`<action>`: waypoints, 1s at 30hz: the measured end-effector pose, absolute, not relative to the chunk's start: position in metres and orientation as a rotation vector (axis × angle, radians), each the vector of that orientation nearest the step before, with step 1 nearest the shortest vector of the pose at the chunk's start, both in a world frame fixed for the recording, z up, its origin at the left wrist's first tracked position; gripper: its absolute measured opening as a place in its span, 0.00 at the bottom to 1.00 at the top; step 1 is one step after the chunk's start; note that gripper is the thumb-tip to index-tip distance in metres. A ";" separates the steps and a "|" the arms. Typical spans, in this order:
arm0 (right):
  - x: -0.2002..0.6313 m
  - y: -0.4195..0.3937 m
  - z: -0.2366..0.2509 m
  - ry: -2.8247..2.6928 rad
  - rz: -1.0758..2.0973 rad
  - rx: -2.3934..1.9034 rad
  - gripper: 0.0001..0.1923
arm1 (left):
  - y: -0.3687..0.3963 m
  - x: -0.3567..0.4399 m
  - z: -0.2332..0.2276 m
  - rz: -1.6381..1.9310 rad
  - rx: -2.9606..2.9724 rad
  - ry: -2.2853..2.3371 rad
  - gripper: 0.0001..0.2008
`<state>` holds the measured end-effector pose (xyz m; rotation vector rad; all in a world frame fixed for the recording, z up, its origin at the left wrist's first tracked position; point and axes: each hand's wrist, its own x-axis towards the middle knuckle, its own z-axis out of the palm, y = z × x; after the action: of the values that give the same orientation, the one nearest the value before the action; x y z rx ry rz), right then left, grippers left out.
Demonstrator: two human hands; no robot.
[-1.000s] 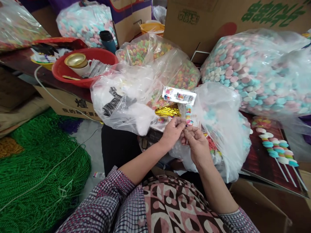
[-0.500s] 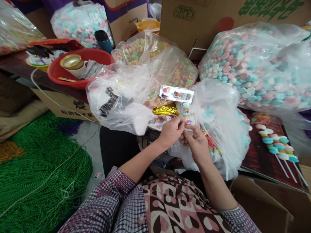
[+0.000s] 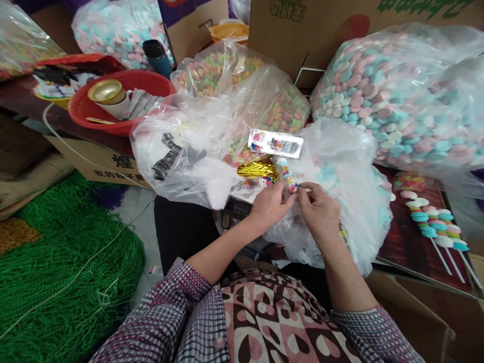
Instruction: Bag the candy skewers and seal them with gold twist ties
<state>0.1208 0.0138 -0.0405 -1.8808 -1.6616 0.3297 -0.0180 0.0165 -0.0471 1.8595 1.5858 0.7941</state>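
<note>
My left hand (image 3: 269, 205) and my right hand (image 3: 319, 212) meet in front of me, both pinching a small candy skewer in a clear wrapper (image 3: 284, 172) that tilts up and away. A printed white label card (image 3: 275, 142) sits at its top. Just behind lies a bundle of gold twist ties (image 3: 258, 170). Under my hands is a clear plastic bag of pastel candies (image 3: 348, 176).
Large bags of pastel round candies (image 3: 393, 96) and small multicoloured candies (image 3: 223, 75) crowd the back. Finished candy skewers (image 3: 431, 227) lie on a dark board at right. A red basin (image 3: 124, 96) holds a gold lid. Green netting (image 3: 56, 262) covers the floor at left.
Both hands rose slightly and the skewer tilted leftward between them. My right hand turned so its fingers pinch the lower end from the right.
</note>
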 end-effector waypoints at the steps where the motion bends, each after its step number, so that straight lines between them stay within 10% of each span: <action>1: 0.121 0.016 -0.041 -1.672 0.291 -1.882 0.19 | 0.017 -0.018 -0.046 0.779 1.858 1.591 0.11; 21: 0.104 -0.008 -0.044 -1.696 0.326 -1.664 0.11 | 0.017 -0.026 -0.049 0.737 2.144 1.680 0.14; 30: 0.095 -0.019 -0.034 -1.126 1.464 -1.479 0.21 | 0.024 -0.031 -0.042 0.974 1.776 1.567 0.16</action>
<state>0.0947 -0.0194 -0.0344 -1.4793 -1.1259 1.4643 -0.0308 0.0238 -0.0420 1.7757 1.5667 0.9736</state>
